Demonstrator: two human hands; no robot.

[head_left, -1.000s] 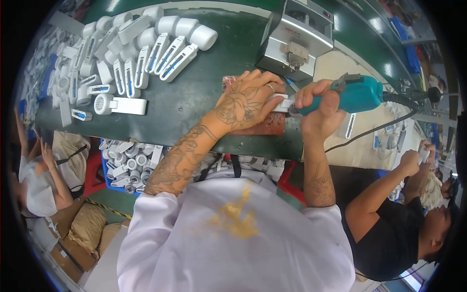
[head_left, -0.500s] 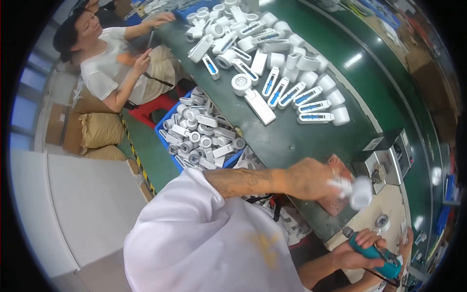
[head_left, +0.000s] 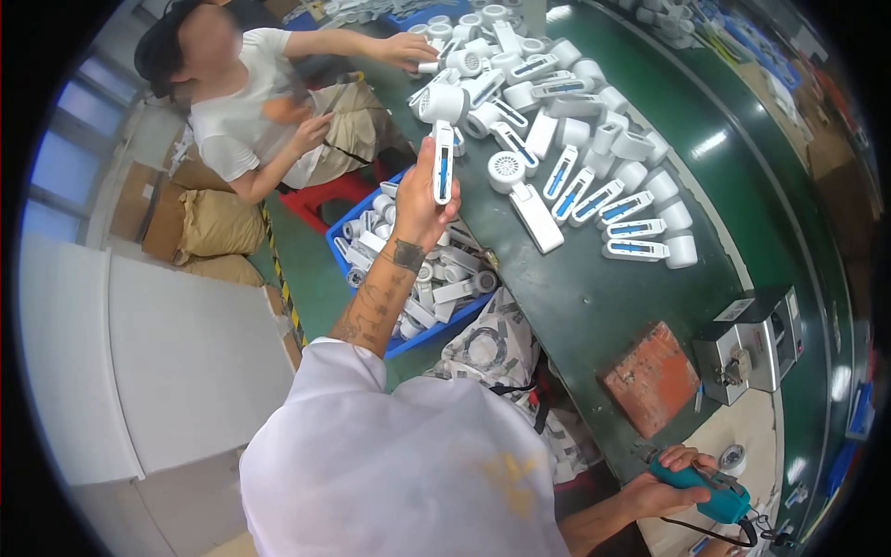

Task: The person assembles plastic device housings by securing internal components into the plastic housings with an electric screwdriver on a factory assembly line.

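My left hand (head_left: pixel 427 204) reaches out over the blue crate's edge, fingers closed round the handle of a white round-headed handheld device (head_left: pixel 445 165). The device stands upright in the grip, its perforated round head at the top and a blue strip along the handle. Lower right, my right hand (head_left: pixel 664 492) grips a teal corded power driver (head_left: pixel 710 494), its tip pointing up and left towards the bench edge. A similar white device (head_left: pixel 536 218) lies on the green bench, beside a fanned row of blue-striped ones (head_left: pixel 636 227).
A reddish worn block (head_left: pixel 651 379) lies on the bench beside a metal fixture (head_left: pixel 738 357). The blue crate (head_left: pixel 418 343) below is full of white parts. A co-worker (head_left: pixel 251 121) sits at far left, one hand at the heaped devices. A round part (head_left: pixel 732 459) lies near the driver.
My left hand has swung from above the reddish block to the far left, carrying the white device. My right hand still holds the driver. The co-worker's hand has moved onto the heaped devices.
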